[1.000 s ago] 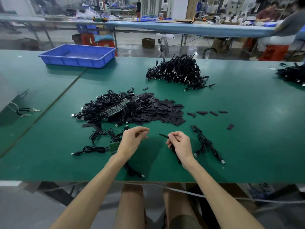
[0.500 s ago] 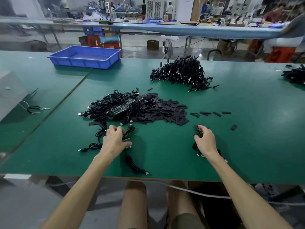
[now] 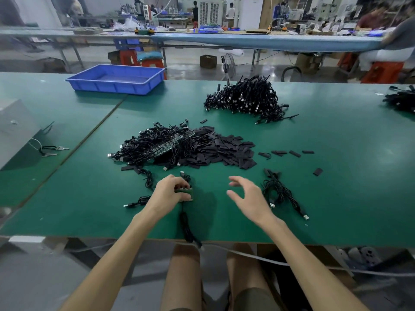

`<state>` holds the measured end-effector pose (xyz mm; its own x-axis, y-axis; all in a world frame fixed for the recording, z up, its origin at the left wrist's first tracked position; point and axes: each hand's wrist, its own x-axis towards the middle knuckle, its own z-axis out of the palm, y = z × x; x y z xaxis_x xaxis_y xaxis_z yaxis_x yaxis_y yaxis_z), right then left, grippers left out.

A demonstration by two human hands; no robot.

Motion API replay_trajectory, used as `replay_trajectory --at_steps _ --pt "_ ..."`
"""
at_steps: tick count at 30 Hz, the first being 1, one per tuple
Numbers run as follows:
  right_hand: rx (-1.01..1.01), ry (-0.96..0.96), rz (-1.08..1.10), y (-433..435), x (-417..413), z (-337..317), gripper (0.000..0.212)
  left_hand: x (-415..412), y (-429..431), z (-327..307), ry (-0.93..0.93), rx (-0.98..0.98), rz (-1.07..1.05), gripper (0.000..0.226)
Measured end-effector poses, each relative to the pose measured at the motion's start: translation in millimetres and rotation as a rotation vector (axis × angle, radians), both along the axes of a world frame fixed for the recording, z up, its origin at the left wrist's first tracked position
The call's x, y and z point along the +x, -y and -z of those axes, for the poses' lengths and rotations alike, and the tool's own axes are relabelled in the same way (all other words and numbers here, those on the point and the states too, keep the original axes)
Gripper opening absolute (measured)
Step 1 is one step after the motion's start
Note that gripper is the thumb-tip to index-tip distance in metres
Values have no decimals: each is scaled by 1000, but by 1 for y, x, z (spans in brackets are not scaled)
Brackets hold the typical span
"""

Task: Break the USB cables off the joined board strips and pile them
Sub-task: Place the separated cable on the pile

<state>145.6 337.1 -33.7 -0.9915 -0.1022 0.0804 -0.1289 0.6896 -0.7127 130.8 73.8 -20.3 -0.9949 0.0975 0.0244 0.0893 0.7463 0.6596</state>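
The left hand has its fingers clamped on a board strip, with the strip's USB cable trailing just behind them. The right hand hovers beside it with fingers apart and empty; it probably next needs to pinch that cable and snap it off

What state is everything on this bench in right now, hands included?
left hand: grips the green board strip.
right hand: open, fingers spread, holding nothing.
green board strip: held, its cable trailing over the table edge.
near cable heap: tangled, green strips among it.
far cable pile: heaped loose.
loose cables: lying beside the right hand.
blue tray: resting at the table's far left.
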Motion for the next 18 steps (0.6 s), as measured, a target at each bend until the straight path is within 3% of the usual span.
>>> replay_trajectory --at_steps 4,8,18 --pt "-166 62 -117 42 13 1 24 2 -17 -4 -33 17 69 18" --pt "-289 84 -5 61 16 6 7 8 -28 -4 -26 50 60 11" --pt "-332 90 98 67 21 12 14 11 -39 -1 37 143 -20 14"
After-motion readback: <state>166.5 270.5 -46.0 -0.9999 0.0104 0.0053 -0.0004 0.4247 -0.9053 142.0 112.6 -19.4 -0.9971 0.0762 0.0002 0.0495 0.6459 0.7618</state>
